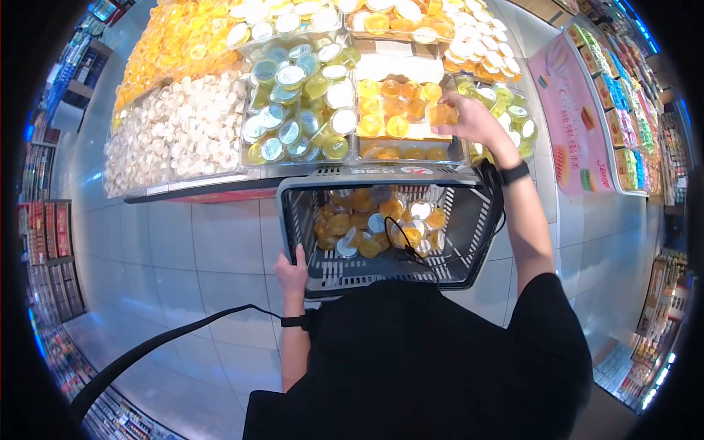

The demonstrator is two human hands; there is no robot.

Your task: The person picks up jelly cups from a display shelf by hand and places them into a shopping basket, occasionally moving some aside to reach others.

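My left hand point(292, 274) is closed on the left rim of a dark grey shopping basket point(473, 192). Inside the basket lies a loose pile of orange jelly cups point(369, 246) with clear tubs and some white lids. My right hand point(475, 121) reaches over the display, its fingers closed around an orange jelly cup point(441, 115). Below and left of that hand is a bin with orange jelly cups point(396, 126) set out in rows. A black cord point(400, 236) hangs over the basket.
Beside the orange bin stand bins of green and blue jelly cups point(290, 110), more green cups point(517, 121) and small white cups point(187, 125). Yellow cups point(176, 44) fill the back left. A pink panel point(568, 117) and snack shelves point(623, 121) stand at right.
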